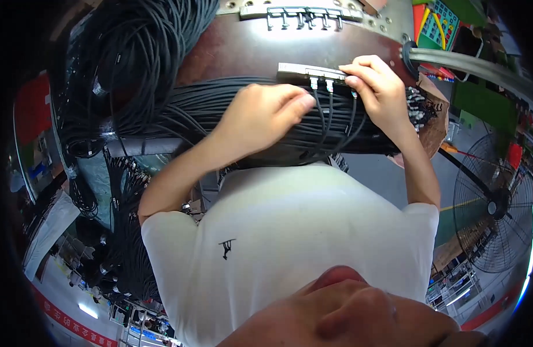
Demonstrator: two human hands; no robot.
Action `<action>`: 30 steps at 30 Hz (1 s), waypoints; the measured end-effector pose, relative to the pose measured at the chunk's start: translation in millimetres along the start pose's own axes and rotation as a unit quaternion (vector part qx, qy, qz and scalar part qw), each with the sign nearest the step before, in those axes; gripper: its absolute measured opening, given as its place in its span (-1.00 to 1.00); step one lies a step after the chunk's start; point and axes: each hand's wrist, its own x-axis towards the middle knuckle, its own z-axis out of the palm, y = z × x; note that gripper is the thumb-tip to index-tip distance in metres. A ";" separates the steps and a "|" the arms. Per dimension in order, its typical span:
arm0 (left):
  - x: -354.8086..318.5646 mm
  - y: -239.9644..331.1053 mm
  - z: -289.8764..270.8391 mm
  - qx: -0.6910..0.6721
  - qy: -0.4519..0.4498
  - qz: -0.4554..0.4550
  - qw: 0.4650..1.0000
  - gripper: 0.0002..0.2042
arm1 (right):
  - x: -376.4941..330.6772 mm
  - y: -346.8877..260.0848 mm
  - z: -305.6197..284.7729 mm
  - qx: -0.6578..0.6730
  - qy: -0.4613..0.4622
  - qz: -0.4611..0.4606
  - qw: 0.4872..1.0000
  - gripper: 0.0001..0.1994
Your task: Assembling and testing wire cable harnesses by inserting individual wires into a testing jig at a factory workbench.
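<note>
A slim silver metal box with a row of ports [291, 70] lies on the dark red-brown table. Two black cables with pale plugs [329, 85] run out of its near side. At the box's right end my right hand [381, 92] is closed, thumb and fingers pinching a cable plug [354, 93] against that end. Left of the plugged cables, my left hand [263, 115] hovers over the cable bundle with its fingers curled and thumb against the forefinger. Whatever lies between those fingertips, if anything, is hidden.
A thick bundle of black cables [214, 95] spans the table's near edge, its plug ends [418, 107] at the right. Coiled cables [136, 52] pile up at the left. A metal rack with black hooks [304, 17] stands at the back. A floor fan [493, 203] is at the right.
</note>
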 end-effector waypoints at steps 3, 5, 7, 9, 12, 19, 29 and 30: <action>12.9 -3.6 42.3 -0.324 -0.065 0.074 0.941 -0.61 | 48.3 -10.6 -4.1 0.011 0.053 -0.097 0.994 -0.84; 31.4 20.3 16.8 -0.479 -0.138 -0.078 0.863 -0.55 | 86.4 10.4 2.8 -0.077 0.117 -0.117 0.983 -0.86; 64.1 -7.6 -23.4 -0.652 -0.164 0.053 0.739 -0.60 | 138.9 35.4 12.6 -0.126 0.161 -0.174 0.963 -0.72; 95.0 23.7 -56.7 -0.635 -0.167 0.207 0.725 -0.81 | 148.0 40.0 13.5 -0.131 0.165 -0.157 0.965 -0.72; 148.7 18.0 -79.8 -0.544 -0.075 0.112 0.828 -0.85 | 151.1 46.7 7.1 -0.147 0.167 -0.107 0.969 -0.73; 172.8 5.8 -92.8 -0.011 0.122 0.261 0.958 -0.84 | 167.5 52.8 4.2 -0.166 0.162 -0.027 0.972 -0.73; 155.9 -5.7 -127.9 0.353 0.289 0.224 0.861 -0.74 | 163.0 56.3 15.2 -0.301 0.105 -0.038 0.947 -0.75; 162.6 -6.6 -131.2 0.393 0.314 0.235 0.832 -0.75 | 165.2 49.4 11.2 -0.305 0.035 0.003 0.952 -0.74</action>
